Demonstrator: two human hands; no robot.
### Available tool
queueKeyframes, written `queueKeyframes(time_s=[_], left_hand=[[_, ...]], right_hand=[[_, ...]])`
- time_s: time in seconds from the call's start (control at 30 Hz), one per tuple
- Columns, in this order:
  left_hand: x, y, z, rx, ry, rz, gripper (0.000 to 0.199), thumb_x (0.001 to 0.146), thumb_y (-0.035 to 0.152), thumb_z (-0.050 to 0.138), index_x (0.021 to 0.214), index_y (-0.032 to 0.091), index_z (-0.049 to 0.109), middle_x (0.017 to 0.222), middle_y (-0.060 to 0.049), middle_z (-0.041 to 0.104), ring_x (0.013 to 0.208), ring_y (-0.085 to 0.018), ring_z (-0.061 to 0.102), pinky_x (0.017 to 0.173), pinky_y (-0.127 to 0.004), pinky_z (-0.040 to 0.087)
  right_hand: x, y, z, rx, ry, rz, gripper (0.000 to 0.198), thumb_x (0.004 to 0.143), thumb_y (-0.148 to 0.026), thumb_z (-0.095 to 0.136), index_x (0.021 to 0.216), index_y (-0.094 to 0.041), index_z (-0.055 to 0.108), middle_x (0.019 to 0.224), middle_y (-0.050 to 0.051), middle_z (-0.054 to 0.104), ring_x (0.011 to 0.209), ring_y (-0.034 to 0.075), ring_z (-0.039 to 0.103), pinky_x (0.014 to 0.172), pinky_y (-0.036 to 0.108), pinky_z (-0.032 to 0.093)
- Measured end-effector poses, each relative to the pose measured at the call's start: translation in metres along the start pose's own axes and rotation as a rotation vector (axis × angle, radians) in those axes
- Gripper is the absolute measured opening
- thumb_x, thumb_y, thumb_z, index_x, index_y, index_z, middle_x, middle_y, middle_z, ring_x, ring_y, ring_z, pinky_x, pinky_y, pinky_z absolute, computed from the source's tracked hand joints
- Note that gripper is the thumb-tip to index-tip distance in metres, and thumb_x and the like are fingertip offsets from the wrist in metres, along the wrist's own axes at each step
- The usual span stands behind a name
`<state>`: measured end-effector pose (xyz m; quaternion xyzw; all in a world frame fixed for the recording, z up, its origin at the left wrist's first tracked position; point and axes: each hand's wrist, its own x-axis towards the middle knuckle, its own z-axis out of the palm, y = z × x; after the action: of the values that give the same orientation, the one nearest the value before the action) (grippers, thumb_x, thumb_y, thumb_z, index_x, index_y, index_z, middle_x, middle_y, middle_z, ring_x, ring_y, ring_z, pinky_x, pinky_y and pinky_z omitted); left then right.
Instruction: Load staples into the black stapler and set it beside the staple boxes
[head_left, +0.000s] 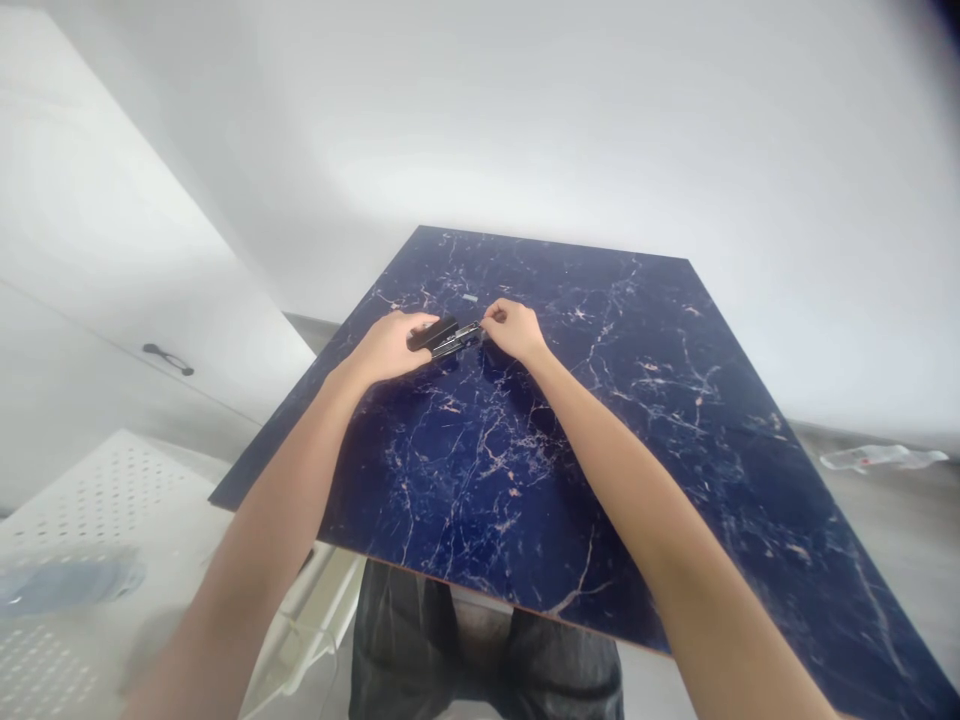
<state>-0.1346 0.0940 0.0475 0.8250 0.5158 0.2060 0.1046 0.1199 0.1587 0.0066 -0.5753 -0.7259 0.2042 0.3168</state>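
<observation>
A black stapler (442, 335) lies over the blue marbled tabletop (465, 480), its metal staple channel showing and pointing right. My left hand (394, 345) grips its rear end between thumb and fingers. At the front tip of the channel, my right hand (515, 328) is closed in a pinch, fingertips touching or very close to the metal. Whatever sits between those fingertips is too small to make out. Just beyond the stapler, a small pale strip (469, 297) lies flat on the table.
White walls rise behind the table. To the left are a white door with a dark handle (169, 358) and a white perforated surface (105, 500) with a clear plastic item (67, 582). A crumpled clear plastic wrapper (885, 458) lies beyond the table's right edge.
</observation>
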Motion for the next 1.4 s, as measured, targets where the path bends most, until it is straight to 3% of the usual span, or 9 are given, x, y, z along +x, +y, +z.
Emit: queueKeyframes(time_s=[0.2,0.4,0.53,0.73,0.83,0.93,1.07,1.27,1.4], left_hand=[[-0.003,0.007,-0.002,-0.099,-0.015,-0.030,0.056,0.080,0.026,0.069,0.135,0.028,0.070,0.117,-0.003,0.079,0.100,-0.027,0.075,0.088,-0.036,0.056],[-0.001,0.005,-0.003,-0.022,0.020,-0.048,0.051,0.077,0.029,0.074,0.128,0.025,0.070,0.119,-0.007,0.075,0.102,-0.030,0.072,0.086,-0.039,0.055],[0.000,0.004,0.000,0.044,0.031,-0.037,0.053,0.079,0.030,0.073,0.131,0.021,0.067,0.120,-0.010,0.071,0.108,-0.032,0.069,0.092,-0.042,0.055],[-0.002,0.006,0.009,0.049,0.064,-0.022,0.063,0.087,0.030,0.069,0.148,0.023,0.055,0.138,-0.011,0.062,0.123,-0.031,0.063,0.105,-0.043,0.051],[0.000,0.000,0.012,0.009,0.126,-0.007,0.049,0.099,0.038,0.058,0.145,0.020,0.058,0.137,-0.012,0.063,0.123,-0.028,0.063,0.107,-0.041,0.050],[0.003,-0.011,0.011,0.015,0.229,-0.103,0.042,0.106,0.032,0.039,0.133,0.018,0.067,0.131,-0.013,0.068,0.123,-0.028,0.064,0.110,-0.043,0.048],[0.002,-0.029,-0.001,-0.045,0.240,-0.312,0.035,0.097,0.025,0.047,0.119,0.022,0.075,0.114,-0.009,0.077,0.106,-0.027,0.071,0.101,-0.043,0.054],[-0.007,-0.050,-0.019,-0.113,-0.192,-0.248,0.052,0.074,0.037,0.071,0.125,0.027,0.074,0.119,-0.006,0.078,0.098,-0.028,0.074,0.082,-0.035,0.058],[-0.009,-0.044,-0.021,-0.046,-0.070,-0.267,0.042,0.073,0.039,0.076,0.113,0.027,0.078,0.113,-0.007,0.079,0.099,-0.031,0.074,0.083,-0.038,0.057]], right_hand=[[-0.010,-0.022,0.011,0.008,-0.153,-0.064,0.038,0.086,-0.014,0.056,0.122,-0.020,0.069,0.102,0.006,0.083,0.099,0.024,0.077,0.096,0.035,0.057],[-0.022,-0.053,0.030,-0.078,-0.206,-0.163,0.075,0.088,-0.014,0.054,0.160,-0.012,0.036,0.121,0.018,0.078,0.110,0.036,0.074,0.103,0.050,0.054],[0.007,-0.043,0.024,-0.133,-0.228,-0.175,0.069,0.087,-0.014,0.054,0.156,-0.018,0.046,0.132,0.013,0.075,0.121,0.032,0.070,0.107,0.044,0.053],[0.052,-0.012,0.026,-0.256,-0.125,-0.109,0.058,0.093,-0.016,0.048,0.150,-0.014,0.056,0.167,0.019,0.040,0.146,0.044,0.045,0.115,0.066,0.040],[0.054,-0.006,0.034,-0.289,-0.131,-0.129,0.050,0.095,-0.017,0.048,0.142,-0.017,0.065,0.157,0.017,0.054,0.142,0.045,0.045,0.112,0.067,0.041],[0.046,-0.006,0.035,-0.311,-0.120,-0.159,0.044,0.097,-0.015,0.045,0.132,-0.015,0.071,0.138,0.019,0.067,0.134,0.042,0.051,0.111,0.061,0.043],[0.022,-0.011,0.032,-0.313,-0.109,-0.225,0.039,0.097,-0.012,0.046,0.122,-0.012,0.075,0.130,0.020,0.069,0.127,0.037,0.056,0.114,0.050,0.041],[-0.025,-0.028,0.029,-0.240,-0.141,-0.278,0.033,0.097,-0.011,0.047,0.116,-0.016,0.074,0.121,0.016,0.073,0.119,0.032,0.064,0.108,0.042,0.047],[-0.052,-0.036,0.019,-0.137,-0.164,-0.268,0.038,0.098,-0.009,0.045,0.127,-0.020,0.067,0.116,0.008,0.078,0.109,0.025,0.073,0.100,0.037,0.053]])
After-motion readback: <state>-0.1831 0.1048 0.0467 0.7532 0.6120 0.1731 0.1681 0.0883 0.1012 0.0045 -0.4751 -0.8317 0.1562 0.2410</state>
